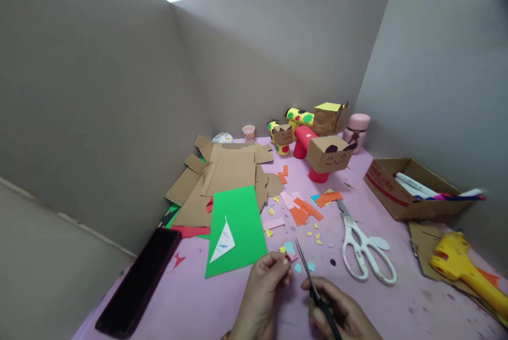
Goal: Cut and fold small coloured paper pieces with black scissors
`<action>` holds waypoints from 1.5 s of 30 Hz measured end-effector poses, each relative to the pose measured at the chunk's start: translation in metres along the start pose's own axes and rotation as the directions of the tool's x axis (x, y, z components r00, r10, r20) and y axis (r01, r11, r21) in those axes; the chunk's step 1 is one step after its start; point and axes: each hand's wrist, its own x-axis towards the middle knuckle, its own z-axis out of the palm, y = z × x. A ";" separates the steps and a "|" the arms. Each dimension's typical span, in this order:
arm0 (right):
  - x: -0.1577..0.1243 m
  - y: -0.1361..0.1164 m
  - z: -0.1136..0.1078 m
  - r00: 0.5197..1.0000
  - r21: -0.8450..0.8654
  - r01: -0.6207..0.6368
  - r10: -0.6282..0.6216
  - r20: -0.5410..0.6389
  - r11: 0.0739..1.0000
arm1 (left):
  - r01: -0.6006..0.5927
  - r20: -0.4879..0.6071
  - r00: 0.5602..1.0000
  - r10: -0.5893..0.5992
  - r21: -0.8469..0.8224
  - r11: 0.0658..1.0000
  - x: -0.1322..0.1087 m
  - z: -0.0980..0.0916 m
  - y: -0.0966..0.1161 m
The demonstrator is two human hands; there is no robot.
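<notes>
At the near middle of the purple table, my left hand pinches a small pink paper piece between thumb and fingertips. My right hand is closed on the black handles of small scissors. Their slim metal blades point up and away, just right of the pink piece, with a narrow gap between the tips. Small light blue paper squares and yellow scraps lie around the hands. Beyond them are orange paper strips and a pale pink strip.
Green paper and cardboard lie left, near a phone. White scissors, a box of markers and a yellow glue gun are right. Cardboard-headed animal figures and a pink bottle stand behind.
</notes>
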 end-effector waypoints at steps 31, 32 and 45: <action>-0.008 -0.006 -0.013 0.926 0.190 0.231 -0.155 -0.345 0.954 | -0.327 0.219 0.932 0.288 0.849 0.416 0.028 -0.007 0.047; -0.008 -0.007 -0.010 0.916 0.183 0.229 -0.148 -0.373 0.956 | -0.333 0.242 0.933 0.268 0.863 0.379 0.025 -0.007 0.047; -0.001 -0.016 0.006 0.862 0.180 0.180 -0.067 -0.503 0.967 | -0.245 0.238 0.968 0.081 0.824 0.511 0.016 0.003 0.025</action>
